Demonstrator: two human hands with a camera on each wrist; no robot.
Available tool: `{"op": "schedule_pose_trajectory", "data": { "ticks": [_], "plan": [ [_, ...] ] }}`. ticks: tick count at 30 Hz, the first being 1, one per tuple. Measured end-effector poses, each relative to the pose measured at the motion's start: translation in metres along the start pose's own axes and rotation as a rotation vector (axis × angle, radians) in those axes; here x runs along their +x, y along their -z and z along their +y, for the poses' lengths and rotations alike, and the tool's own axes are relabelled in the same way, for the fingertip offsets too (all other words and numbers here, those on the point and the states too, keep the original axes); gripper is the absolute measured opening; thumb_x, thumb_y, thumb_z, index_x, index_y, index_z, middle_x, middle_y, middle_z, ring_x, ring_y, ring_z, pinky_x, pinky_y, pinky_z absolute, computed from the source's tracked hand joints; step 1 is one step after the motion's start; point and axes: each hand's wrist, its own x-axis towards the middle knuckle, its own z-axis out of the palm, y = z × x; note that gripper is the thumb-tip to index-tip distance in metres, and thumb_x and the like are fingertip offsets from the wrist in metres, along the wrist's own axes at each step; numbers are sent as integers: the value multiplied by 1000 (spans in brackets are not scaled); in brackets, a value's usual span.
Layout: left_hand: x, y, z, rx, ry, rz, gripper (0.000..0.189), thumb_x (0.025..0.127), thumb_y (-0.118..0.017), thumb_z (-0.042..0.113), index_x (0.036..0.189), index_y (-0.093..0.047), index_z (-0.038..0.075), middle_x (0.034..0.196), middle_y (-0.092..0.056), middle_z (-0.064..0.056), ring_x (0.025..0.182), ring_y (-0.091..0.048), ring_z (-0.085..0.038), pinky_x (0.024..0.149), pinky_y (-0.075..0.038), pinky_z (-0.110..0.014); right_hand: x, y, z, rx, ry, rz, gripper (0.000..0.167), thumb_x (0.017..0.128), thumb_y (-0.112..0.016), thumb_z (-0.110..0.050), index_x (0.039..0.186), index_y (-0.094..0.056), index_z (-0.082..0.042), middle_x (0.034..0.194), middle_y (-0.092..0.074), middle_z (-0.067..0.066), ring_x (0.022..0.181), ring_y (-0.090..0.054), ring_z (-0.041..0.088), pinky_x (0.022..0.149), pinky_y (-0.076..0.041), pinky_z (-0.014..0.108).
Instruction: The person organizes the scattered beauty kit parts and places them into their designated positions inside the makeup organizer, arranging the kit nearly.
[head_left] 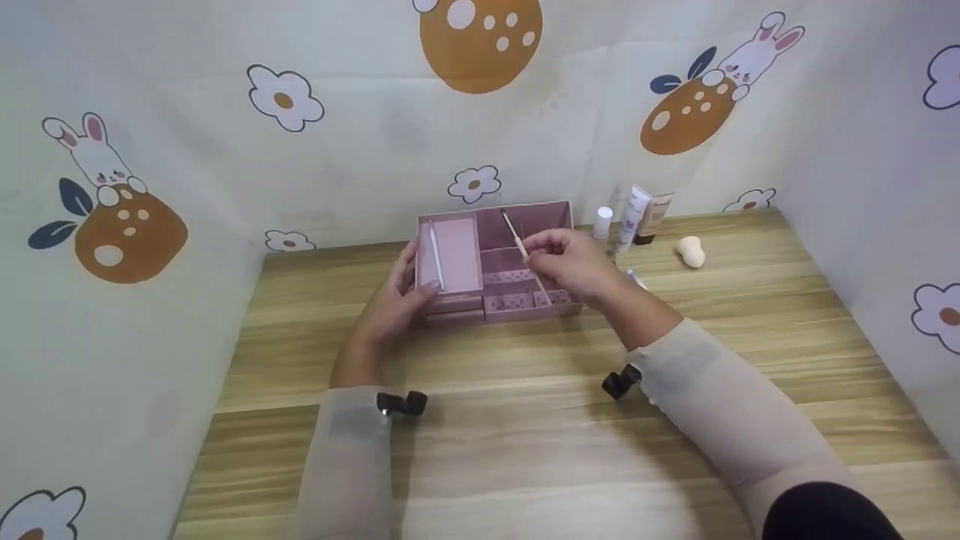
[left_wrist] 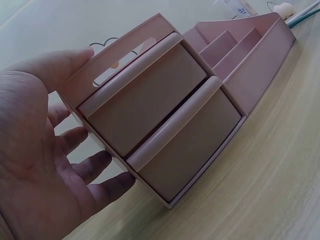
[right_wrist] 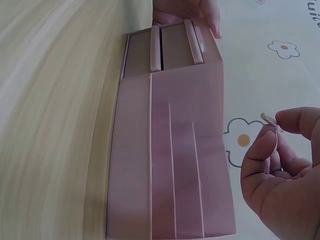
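Observation:
A pink desktop organizer [head_left: 450, 306] stands near the back of the table. My left hand [head_left: 394, 300] holds its left end, thumb at the upper edge and fingers along the side. Two drawers [left_wrist: 150, 100] show closed beside that hand in the left wrist view. A thin white stick [head_left: 436, 255] lies on the organizer's flat top. Over the divided compartments [head_left: 510, 277], my right hand [head_left: 574, 262] pinches a slim makeup brush [head_left: 519, 241] between thumb and fingertips. Its dark tip points toward the back wall. The right wrist view shows just the light handle end [right_wrist: 268, 119].
Right of the organizer stand a white-capped bottle [head_left: 602, 223], a white tube [head_left: 634, 217] and a brown tube [head_left: 655, 217]. A beige makeup sponge [head_left: 691, 252] lies farther right. Small slender items [head_left: 636, 279] lie partly behind the right hand. Patterned cloth walls [head_left: 375, 135] enclose the table.

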Motion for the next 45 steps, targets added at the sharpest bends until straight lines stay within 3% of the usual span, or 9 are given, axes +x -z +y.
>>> {"op": "schedule_pose_trajectory", "data": {
  "ticks": [10,16,21,24,27,37,41,45],
  "plan": [
    [2,-1,2,7,9,9,90,100,-75,33,170,-20,44,180,-23,-6,166,-26,-28,133,-31,-50,25,-34,-17,29,0,-20,30,96,-73,-14,124,-76,-3,97,-74,7,77,-65,14,69,-59,31],
    [2,-1,0,-4,27,15,90,99,-76,35,169,-21,47,181,-22,-2,165,-28,-25,132,-34,-48,40,-54,-32,15,-17,-35,33,97,-74,-15,128,-75,-4,104,-77,10,78,-68,16,65,-57,25],
    [4,-1,0,-27,20,2,90,99,-77,36,168,-21,49,181,-22,-3,163,-34,-27,130,-38,-50,49,-69,-47,65,-53,-36,35,98,-73,-13,132,-73,-4,107,-75,10,86,-73,24,77,-67,37],
    [4,0,0,-37,22,-1,90,99,-77,37,168,-21,50,181,-21,-4,162,-35,-27,129,-39,-49,55,-77,-55,15,-63,-21,33,98,-72,-16,130,-74,-5,107,-75,10,89,-73,22,86,-67,43],
    [2,1,0,-28,33,-1,90,99,-77,39,168,-21,51,181,-20,-3,163,-33,-26,130,-38,-49,59,-84,-61,-61,-74,-10,32,99,-72,-19,129,-74,-8,108,-76,8,91,-72,19,86,-66,40],
    [1,0,0,-57,1,-13,90,100,-76,31,169,-20,47,181,-19,-7,161,-37,-29,130,-38,-50,63,-102,-63,-263,-19,9,36,96,-71,-16,131,-75,-7,116,-78,9,92,-71,17,69,-58,23],
    [3,-1,-2,-63,-20,-19,92,100,-77,29,170,-19,44,180,-22,-9,160,-37,-30,130,-38,-50,62,-106,-60,-301,-4,26,35,97,-70,-14,131,-75,-5,120,-79,11,85,-71,15,64,-57,22],
    [3,0,-4,-39,-13,-17,93,99,-77,34,170,-18,44,181,-18,-6,163,-32,-27,131,-35,-49,63,-108,-58,-318,-27,31,34,96,-68,-12,129,-76,-6,113,-79,10,75,-70,13,58,-56,22]
  ]
}}
